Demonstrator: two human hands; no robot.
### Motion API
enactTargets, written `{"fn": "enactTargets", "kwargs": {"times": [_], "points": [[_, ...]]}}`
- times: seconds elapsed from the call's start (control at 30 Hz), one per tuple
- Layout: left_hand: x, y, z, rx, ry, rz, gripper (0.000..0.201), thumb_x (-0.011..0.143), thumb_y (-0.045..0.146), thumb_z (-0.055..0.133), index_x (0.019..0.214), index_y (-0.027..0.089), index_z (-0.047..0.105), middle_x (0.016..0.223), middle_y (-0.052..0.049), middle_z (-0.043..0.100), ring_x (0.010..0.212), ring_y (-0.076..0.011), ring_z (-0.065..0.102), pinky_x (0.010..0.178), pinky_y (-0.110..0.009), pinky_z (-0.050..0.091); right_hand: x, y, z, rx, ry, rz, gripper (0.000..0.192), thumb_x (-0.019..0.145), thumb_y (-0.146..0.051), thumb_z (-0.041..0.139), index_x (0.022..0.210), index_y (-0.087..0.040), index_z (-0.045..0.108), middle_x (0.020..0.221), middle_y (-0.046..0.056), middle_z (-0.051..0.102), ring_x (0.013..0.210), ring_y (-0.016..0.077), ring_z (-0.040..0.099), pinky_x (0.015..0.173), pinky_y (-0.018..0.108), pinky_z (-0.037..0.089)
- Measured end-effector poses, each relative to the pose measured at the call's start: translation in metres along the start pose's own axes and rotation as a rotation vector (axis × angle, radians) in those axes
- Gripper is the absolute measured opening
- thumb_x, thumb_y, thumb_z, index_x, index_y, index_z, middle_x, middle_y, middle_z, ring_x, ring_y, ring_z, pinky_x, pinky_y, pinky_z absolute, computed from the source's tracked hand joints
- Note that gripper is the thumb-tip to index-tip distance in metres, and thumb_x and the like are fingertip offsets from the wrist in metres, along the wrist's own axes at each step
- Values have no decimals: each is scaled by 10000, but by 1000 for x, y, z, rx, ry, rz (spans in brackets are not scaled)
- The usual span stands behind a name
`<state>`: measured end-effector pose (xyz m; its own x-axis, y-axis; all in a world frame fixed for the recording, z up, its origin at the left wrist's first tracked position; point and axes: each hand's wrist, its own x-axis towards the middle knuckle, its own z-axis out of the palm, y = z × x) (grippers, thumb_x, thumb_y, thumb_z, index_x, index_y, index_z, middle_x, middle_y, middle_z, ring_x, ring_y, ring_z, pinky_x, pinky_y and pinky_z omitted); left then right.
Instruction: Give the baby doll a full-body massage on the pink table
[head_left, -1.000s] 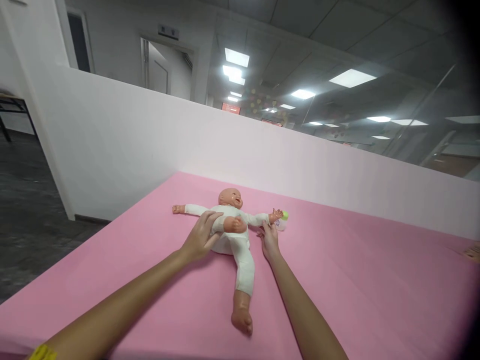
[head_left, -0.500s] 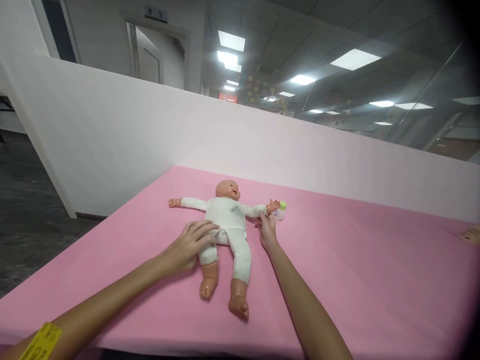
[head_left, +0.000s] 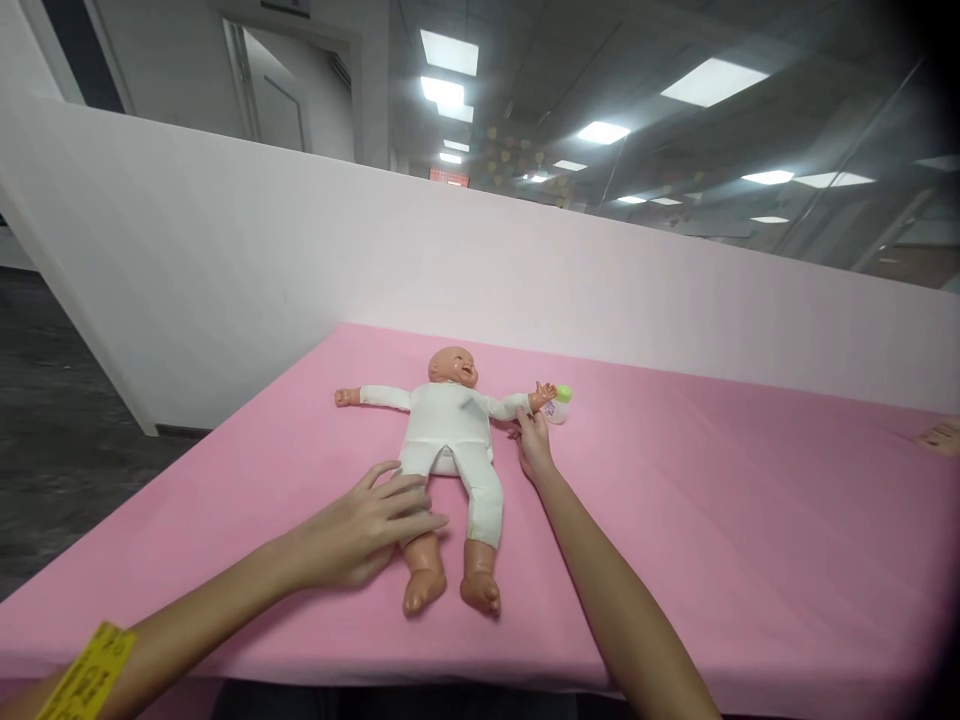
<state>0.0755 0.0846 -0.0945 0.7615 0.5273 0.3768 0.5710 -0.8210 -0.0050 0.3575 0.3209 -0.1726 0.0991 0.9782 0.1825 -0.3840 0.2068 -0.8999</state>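
Observation:
A baby doll in a white cloth suit lies on its back on a pink-covered table, arms spread and head toward the wall. My left hand rests over the doll's leg on the left side, fingers stretched out and apart. At the doll's forearm on the right side, my right hand is closed with thumb and fingers on the sleeve. Just beyond that arm lies a small clear bottle with a green cap, partly behind the doll's hand.
A low white partition runs along the table's far edge. Something beige lies at the far right edge of the table. Dark floor shows on the left, and a doorway stands beyond the partition.
My left hand has slid down from the doll's hip to its lower leg, and its fingers have spread. The doll's feet have come closer together. My right hand stays at the sleeve.

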Motion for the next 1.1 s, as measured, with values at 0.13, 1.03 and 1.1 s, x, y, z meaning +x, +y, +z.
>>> {"fn": "enactTargets", "kwargs": {"times": [0.13, 1.03, 1.1], "points": [[20, -10, -1, -3, 10, -31, 504, 907, 59, 555, 1319, 337, 639, 1162, -81, 650, 1152, -262, 592, 1160, -515, 334, 1, 1, -1, 3, 9, 2, 505, 697, -503, 871, 1052, -261, 608, 968, -2, 667, 678, 110, 569, 543, 222, 461], [37, -47, 44, 21, 306, -128, 531, 876, 42, 484, 1348, 261, 589, 1309, -99, 627, 1247, -295, 515, 1032, -471, 367, 17, -1, -21, 20, 96, -16, 536, 768, -449, 798, 1217, -270, 566, 1105, 30, 687, 861, 147, 688, 608, 196, 507], [41, -37, 46, 20, 306, -104, 511, 872, 45, 496, 1325, 256, 602, 1271, -96, 644, 1199, -285, 534, 1012, -465, 364, 20, -3, -25, 12, 131, -7, 453, 792, -449, 776, 1154, -263, 577, 1118, 39, 695, 869, 149, 694, 611, 198, 513]]}}
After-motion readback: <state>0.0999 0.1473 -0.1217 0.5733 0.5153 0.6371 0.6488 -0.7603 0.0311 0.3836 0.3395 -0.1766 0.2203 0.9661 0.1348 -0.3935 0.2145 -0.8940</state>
